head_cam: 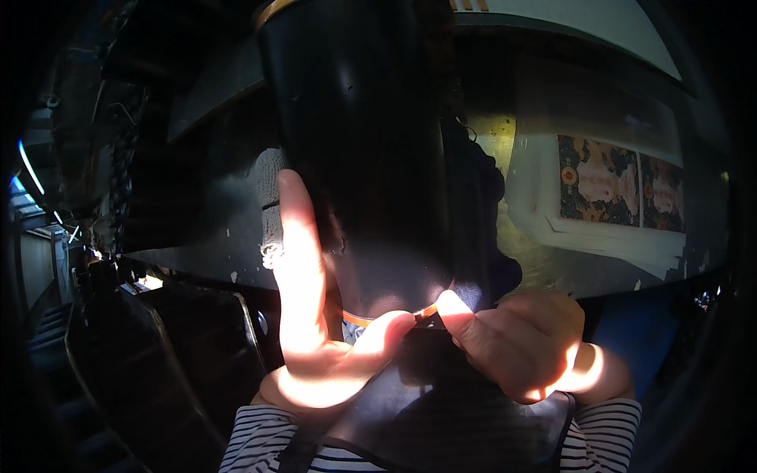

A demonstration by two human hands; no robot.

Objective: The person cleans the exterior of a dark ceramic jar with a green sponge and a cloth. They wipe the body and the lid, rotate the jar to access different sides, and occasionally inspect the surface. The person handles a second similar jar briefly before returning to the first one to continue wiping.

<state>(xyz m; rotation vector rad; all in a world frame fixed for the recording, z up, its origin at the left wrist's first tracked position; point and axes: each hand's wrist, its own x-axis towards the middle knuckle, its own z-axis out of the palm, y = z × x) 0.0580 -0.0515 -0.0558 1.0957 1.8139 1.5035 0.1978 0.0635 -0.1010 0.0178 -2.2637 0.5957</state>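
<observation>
A glossy black cylinder [361,148] with copper-orange edging at its ends stands before me, its near rim [358,320] towards my body. My left hand [319,331] holds it. The left thumb lies at the near rim, and the index finger runs up the left side. A grey knitted finger cover [272,195] shows beside that finger. At the rim's right part, a fingertip of my curled right hand [526,349] touches the edging. What its other fingers hold is hidden. Dark blue cloth [494,236] lies bunched right of the cylinder, just beyond this hand.
To the right, a stack of white sheets [615,236] with dark printed panels [600,180] lies on a worn metal worktop [568,269]. A pale panel [568,23] crosses the far right. Dark upright plates [201,331] stand at lower left. Strong light falls on both hands.
</observation>
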